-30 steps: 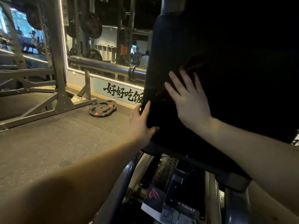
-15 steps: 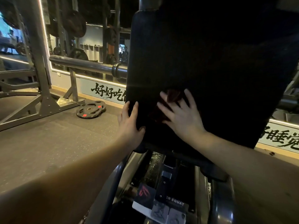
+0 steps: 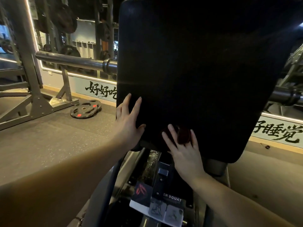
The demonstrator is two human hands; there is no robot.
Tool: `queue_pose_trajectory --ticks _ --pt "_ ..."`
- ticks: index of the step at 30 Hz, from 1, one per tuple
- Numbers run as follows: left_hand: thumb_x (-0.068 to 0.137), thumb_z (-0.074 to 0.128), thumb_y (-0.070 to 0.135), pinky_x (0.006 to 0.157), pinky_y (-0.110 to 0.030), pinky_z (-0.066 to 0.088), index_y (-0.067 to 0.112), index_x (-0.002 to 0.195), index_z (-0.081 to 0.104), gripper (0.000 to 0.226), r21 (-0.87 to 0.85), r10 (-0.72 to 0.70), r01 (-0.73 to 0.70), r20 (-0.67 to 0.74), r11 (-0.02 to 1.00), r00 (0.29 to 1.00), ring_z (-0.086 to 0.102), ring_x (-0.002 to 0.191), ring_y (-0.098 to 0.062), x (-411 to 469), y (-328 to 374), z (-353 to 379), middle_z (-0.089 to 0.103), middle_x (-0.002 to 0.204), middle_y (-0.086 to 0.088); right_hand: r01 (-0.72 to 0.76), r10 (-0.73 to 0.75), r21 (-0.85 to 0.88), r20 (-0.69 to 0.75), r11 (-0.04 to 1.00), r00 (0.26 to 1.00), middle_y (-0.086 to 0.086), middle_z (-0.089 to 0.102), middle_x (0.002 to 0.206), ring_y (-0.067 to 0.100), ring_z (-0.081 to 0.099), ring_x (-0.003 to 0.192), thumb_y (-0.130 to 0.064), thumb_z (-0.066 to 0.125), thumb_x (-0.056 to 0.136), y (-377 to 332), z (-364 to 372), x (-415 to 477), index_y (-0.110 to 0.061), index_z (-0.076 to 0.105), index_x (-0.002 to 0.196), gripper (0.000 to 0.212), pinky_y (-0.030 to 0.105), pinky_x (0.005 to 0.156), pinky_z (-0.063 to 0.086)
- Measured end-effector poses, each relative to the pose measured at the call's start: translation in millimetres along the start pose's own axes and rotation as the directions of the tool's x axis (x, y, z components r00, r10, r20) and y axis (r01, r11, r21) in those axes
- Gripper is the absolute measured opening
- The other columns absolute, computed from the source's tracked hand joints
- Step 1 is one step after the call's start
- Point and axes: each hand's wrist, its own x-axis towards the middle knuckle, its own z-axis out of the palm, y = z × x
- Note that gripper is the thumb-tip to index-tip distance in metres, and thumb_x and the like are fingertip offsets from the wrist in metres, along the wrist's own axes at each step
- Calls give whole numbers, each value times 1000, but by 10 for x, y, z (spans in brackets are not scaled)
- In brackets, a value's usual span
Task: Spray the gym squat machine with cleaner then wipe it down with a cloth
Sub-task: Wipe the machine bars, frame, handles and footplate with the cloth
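The squat machine's big black back pad (image 3: 205, 71) stands up in front of the person, leaning a little away. The left grip (image 3: 128, 119) lies flat on the pad's lower left edge. Its fingers are straight and pointing up, the thumb is spread out to the side across the pad face, and it holds nothing.

The right grip (image 3: 184, 151) is just beside it, down at the pad's bottom edge. Its fingers are spread and straight, pressing a dark red cloth (image 3: 183, 135) against the padding. The cloth bunches up between and under the fingers, so only a small patch of it shows. This grip is released too, pushing rather than clutching.

Below the hands the machine's frame runs down towards the person, with a label (image 3: 171, 198) reading "SQUAT". Off to the left a black weight plate (image 3: 85, 109) with red marks lies flat on the rubber floor (image 3: 49, 136). It is near the foot of a grey steel rack (image 3: 24, 63). A thick steel bar (image 3: 73, 60) crosses behind the pad.
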Motion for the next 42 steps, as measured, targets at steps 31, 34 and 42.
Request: queue_pose_trajectory --ticks 31,34,42 --pt "84 77 13 126 -51 7 21 163 21 97 216 452 -445 19 869 892 3 156 -33 -110 1050 541 1 171 -11 -421 433 103 -192 901 881 9 3 173 34 2 159 -32 51 102 1173 -800 207 -22 21 165 70 58 126 17" --pt "82 79 14 126 -53 11 19 163 22 99 244 461 -458 44 855 886 4 156 -34 -192 1024 640 1 171 -12 -491 517 199 -115 848 848 6 -2 174 30 -3 159 -24 59 99 924 -500 -333 -22 18 165 78 53 127 12" --pt "79 82 20 125 -56 14 19 163 20 105 274 419 -424 79 863 905 7 156 -37 -326 1011 780 2 170 -16 -597 627 314 5 739 779 1 -16 173 25 -14 159 -29 49 102 631 -234 -630 -24 2 166 80 52 126 2"
